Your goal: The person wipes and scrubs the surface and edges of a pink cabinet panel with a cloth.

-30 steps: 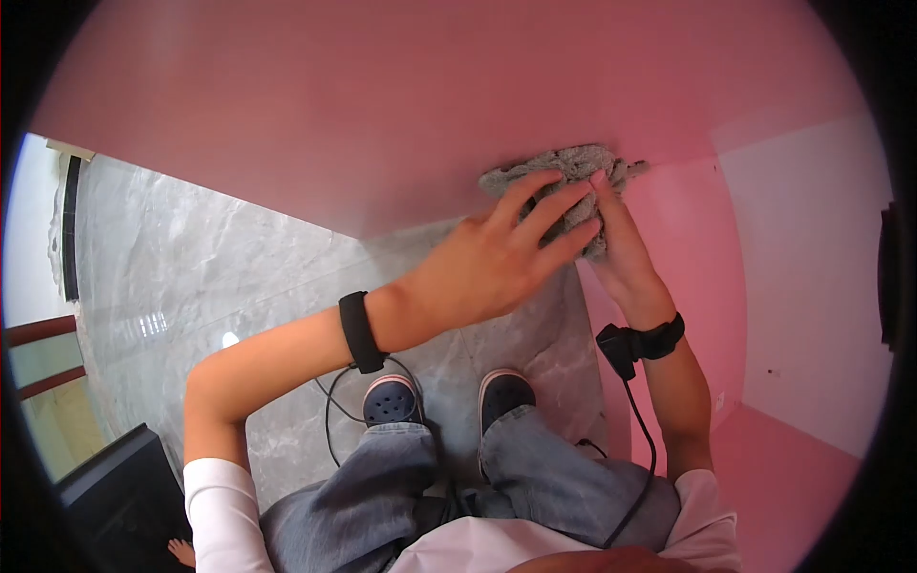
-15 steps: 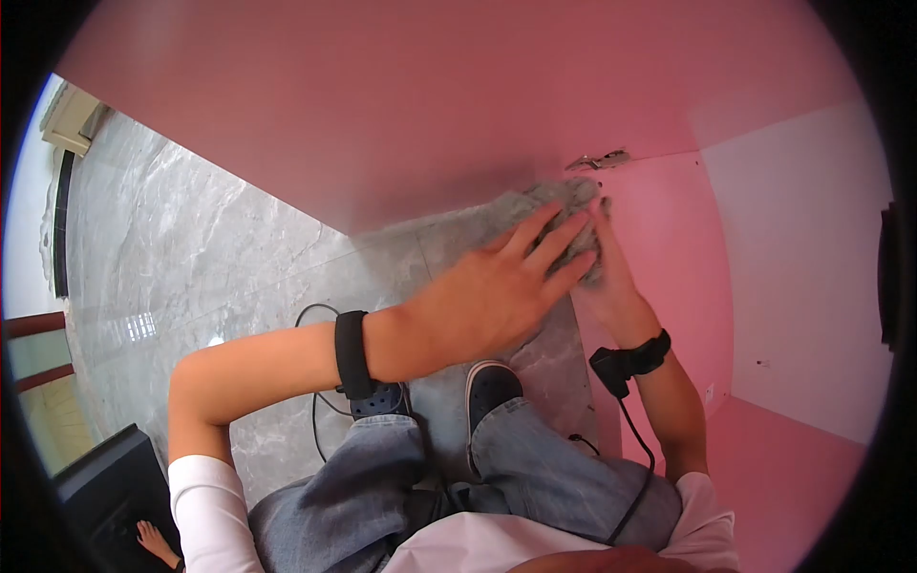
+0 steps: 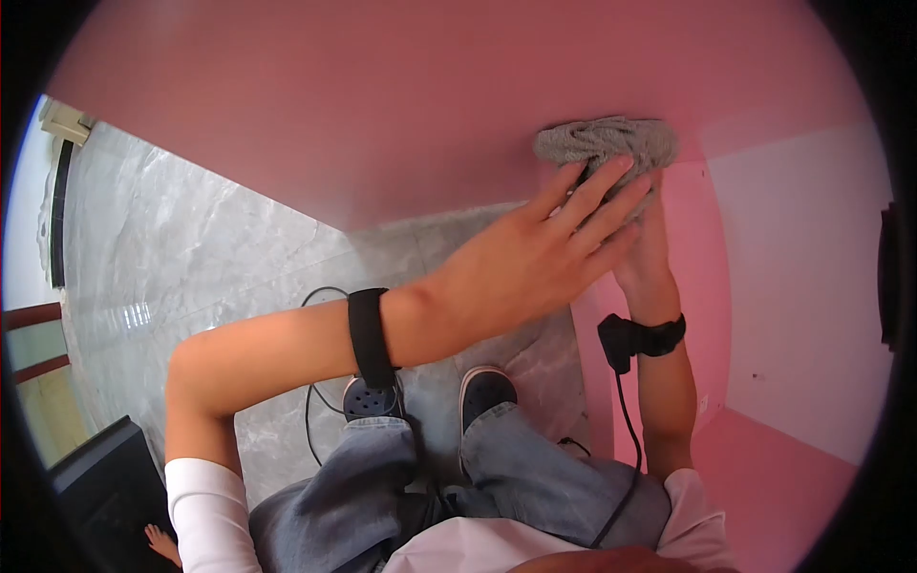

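A grey cloth (image 3: 607, 138), bunched up, is against the pink panel (image 3: 382, 115) near its right edge. My left hand (image 3: 535, 258) reaches across from the left, its fingers spread and bent over the cloth's near side, holding it. My right hand (image 3: 647, 253) is at the cloth from below right; its fingers are largely hidden behind my left hand and the cloth, but it grips the cloth too. Black straps circle both wrists, and a small black device with a cable (image 3: 621, 344) sits on the right one.
Grey marble-patterned floor (image 3: 191, 220) extends to the left. A pink side wall (image 3: 693, 267) and a white wall (image 3: 793, 277) stand at right. My dark clogs (image 3: 489, 392) are below my hands. At lower left is a dark box-like object (image 3: 110, 487) with a person's bare foot (image 3: 162, 542) by it.
Both hands and the cloth have moved up and to the right along the pink panel. The cloth now covers the place where a metal hinge showed earlier.
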### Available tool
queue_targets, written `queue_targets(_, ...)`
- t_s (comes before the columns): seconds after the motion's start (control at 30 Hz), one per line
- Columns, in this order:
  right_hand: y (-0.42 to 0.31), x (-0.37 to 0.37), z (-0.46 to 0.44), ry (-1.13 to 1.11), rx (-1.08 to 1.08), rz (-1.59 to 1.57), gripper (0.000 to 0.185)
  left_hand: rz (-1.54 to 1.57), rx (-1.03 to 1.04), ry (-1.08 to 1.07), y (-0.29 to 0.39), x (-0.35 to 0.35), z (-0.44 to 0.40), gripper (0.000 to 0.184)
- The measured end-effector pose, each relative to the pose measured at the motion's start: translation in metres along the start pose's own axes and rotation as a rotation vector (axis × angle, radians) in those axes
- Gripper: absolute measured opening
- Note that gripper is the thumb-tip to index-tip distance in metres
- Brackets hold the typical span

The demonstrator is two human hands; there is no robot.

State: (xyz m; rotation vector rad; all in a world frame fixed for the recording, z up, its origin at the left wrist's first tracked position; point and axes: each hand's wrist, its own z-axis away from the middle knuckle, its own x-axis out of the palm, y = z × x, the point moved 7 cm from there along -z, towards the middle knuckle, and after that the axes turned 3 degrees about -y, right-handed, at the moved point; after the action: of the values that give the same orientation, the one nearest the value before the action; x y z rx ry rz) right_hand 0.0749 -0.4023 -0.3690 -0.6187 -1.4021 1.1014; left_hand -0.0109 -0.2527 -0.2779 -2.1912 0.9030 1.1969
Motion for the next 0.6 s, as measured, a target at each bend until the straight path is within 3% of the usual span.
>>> queue_targets(0.13,0.023,-0.02,0.005,0.131,0.099,0.013,0.055,-0.029,0.071,-0.168,0.011,0.035,0.012,0.046)
queue_targets(0.27,0.03,-0.025,0.006,0.162,0.135,-0.03,0.051,-0.003,0.075,-0.143,0.013,0.035,0.011,0.045)
queue_targets(0.33,0.034,-0.027,0.006,0.165,0.157,-0.027,0.051,0.202,0.0,-0.119,0.008,0.041,0.011,0.044)
queue_targets(0.47,0.05,-0.029,0.013,0.213,0.291,-0.128,0.049,0.312,-0.009,-0.147,-0.001,0.06,0.015,0.043)
queue_targets(0.53,0.06,-0.033,0.018,0.208,0.354,-0.181,0.049,0.467,-0.025,-0.269,-0.005,0.068,0.017,0.044)
queue_targets(0.6,0.069,-0.028,0.022,0.087,0.436,-0.255,0.05,0.54,-0.062,-0.276,-0.012,0.078,0.02,0.045)
